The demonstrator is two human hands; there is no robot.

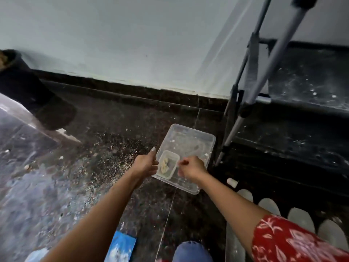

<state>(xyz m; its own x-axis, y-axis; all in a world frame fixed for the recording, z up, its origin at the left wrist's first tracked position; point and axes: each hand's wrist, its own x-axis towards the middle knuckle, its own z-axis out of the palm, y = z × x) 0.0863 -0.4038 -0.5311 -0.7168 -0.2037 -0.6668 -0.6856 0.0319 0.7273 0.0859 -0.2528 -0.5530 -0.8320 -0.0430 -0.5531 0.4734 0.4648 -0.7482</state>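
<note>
The left hand (144, 164) grips the clear tub (188, 140) by its rim; the right hand (190, 167), fingers curled, apparently pinches the small container (169, 164).

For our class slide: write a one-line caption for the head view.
Left hand grips a clear tray while right hand pinches the small tub inside.
</note>
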